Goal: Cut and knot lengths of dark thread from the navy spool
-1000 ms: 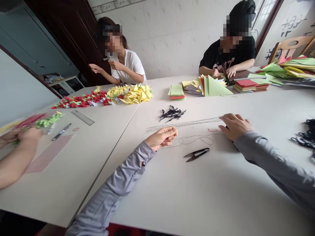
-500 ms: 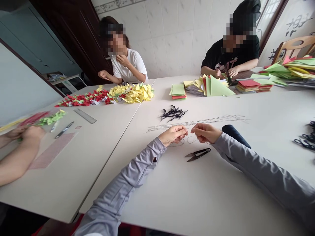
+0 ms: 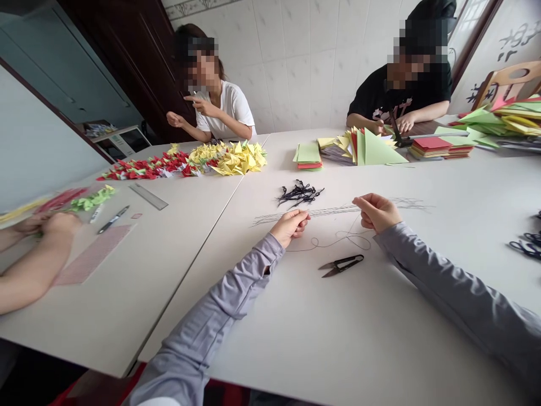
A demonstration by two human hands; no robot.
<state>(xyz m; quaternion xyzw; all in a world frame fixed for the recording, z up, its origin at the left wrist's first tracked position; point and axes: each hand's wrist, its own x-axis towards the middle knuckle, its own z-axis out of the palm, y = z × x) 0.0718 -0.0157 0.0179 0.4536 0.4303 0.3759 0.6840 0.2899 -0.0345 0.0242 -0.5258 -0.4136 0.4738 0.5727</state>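
Note:
My left hand [image 3: 291,226] rests on the white table [image 3: 338,338], fingers pinched on one end of a thin dark thread [image 3: 338,239]. My right hand [image 3: 377,211] hovers a little above the table to the right, also pinched on the thread, which loops loosely on the tabletop between the two hands. Black thread snips [image 3: 341,265] lie just in front of the loop. A row of thin dark wires [image 3: 333,211] lies behind my hands, and a small heap of black clips [image 3: 299,194] sits beyond that.
Folded red and yellow paper pieces [image 3: 220,159] pile up at the back left; stacks of coloured paper [image 3: 355,148] at the back right. Two people sit across the table. Another person's arms [image 3: 34,248] work at the left, near a ruler [image 3: 148,196] and pen [image 3: 112,219]. More black clips [image 3: 526,242] lie at right.
My right hand left the far table spot, met the left hand at the thread, then drew away to the right. The left hand shifted slightly forward.

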